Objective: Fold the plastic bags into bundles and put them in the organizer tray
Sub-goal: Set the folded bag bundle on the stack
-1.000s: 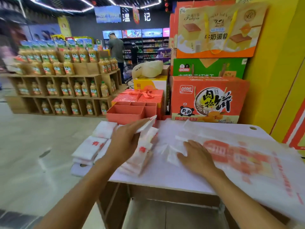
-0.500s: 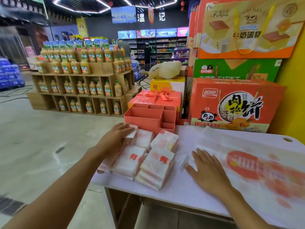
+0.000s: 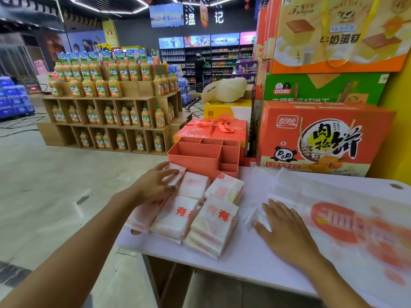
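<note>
A folded bundle (image 3: 181,172) is being touched by the left hand (image 3: 155,185), fingers loosely extended, apparently without a grip. The organizer tray (image 3: 193,156) is standing just beyond, at one o'clock from that nearer hand. The right hand (image 3: 287,230) is being pressed flat and open on an unfolded bag (image 3: 333,221), which is stretching toward three o'clock across the desk (image 3: 244,261).

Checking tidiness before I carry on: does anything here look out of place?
The folded bundles lie in uneven, slightly fanned stacks on the table in front of the organizer tray, with none visibly inside it.
</note>
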{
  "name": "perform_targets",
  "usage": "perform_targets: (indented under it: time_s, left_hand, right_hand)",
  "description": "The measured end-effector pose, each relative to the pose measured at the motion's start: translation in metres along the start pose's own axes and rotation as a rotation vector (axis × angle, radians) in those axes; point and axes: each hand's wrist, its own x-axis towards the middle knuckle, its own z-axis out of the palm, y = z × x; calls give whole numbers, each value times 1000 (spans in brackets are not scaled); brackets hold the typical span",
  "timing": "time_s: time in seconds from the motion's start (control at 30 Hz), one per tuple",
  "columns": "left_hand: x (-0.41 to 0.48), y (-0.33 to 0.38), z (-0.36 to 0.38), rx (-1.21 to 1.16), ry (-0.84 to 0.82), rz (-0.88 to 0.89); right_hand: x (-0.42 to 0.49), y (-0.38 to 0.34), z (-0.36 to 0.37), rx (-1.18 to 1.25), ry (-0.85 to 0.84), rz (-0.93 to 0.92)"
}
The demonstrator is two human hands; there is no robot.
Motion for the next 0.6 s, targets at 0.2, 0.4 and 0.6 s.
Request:
perform_targets:
  time_s: [0.2, 0.4, 0.6]
  left_hand:
    - [-4, -3, 3, -26, 53, -41]
    - [-2, -2, 8, -10, -46, -123]
    - [2, -4, 11, 4, -129, -161]
  right_hand:
    - [0, 1, 0, -9, -9, -5]
    - [-1, 1, 0, -3, -11, -7]
    - [-3, 0, -2, 0, -9, -12]
